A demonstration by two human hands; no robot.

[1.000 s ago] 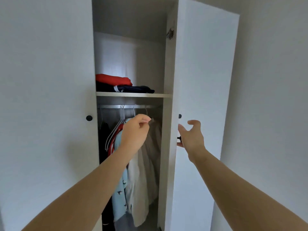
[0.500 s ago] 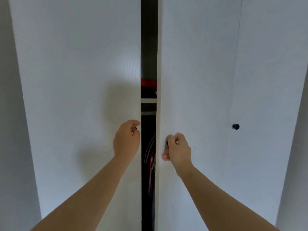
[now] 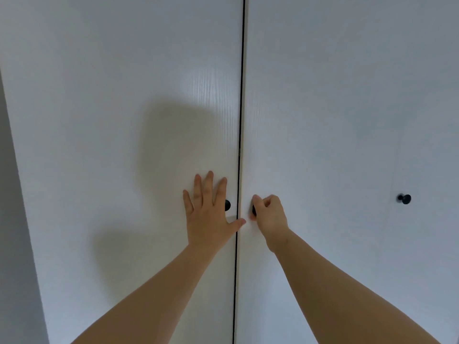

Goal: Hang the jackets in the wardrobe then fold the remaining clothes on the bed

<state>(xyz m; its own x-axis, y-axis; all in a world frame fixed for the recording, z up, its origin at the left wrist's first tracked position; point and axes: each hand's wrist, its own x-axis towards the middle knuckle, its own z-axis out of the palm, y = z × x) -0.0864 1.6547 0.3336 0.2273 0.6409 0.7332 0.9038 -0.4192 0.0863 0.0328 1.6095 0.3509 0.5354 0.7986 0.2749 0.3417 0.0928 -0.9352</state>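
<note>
Forearms [image 3: 154, 294] bare — L hand [image 3: 207, 216], R hand [image 3: 269, 216] bare too.

left wardrobe door [image 3: 111, 120]: white, mostly matt, fine vertical wood-grain texture showing where light catches near inner edge. laminate or painted board, honestly can't tell.
right wardrobe door [image 3: 335, 120]: same white finish, smooth, grain much fainter.
left-door knob [image 3: 227, 205]: black, slight sheen, half hidden.
right-door knob [image 3: 253, 210]: dark, barely showing, finish unclear.
far-right knob [image 3: 404, 199]: black, satin-ish. metal or plastic, no idea.
wall strip [image 3: 12, 244] at left edge: plain greyish, matt.
</note>
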